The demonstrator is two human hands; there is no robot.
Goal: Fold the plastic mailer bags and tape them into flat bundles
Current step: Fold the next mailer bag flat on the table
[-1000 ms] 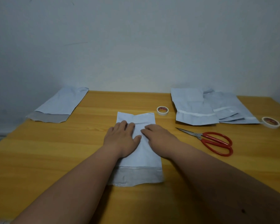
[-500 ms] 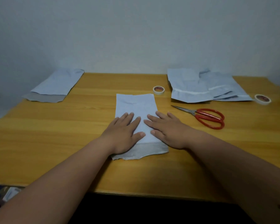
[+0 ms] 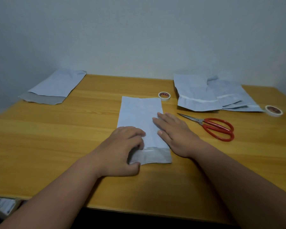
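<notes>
Head cam showed the left hand [image 3: 122,149] pinching the floppy, slippery mailer's [image 3: 139,119] near flap, right hand [image 3: 173,131] pressing flat.

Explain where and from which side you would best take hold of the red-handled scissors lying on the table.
Grip the red-handled scissors by the two red loops at their near right end, coming from the right. The closed steel blades point left toward the right hand, so this keeps fingers off the tips, and the loops suit a hand's grip.
</notes>
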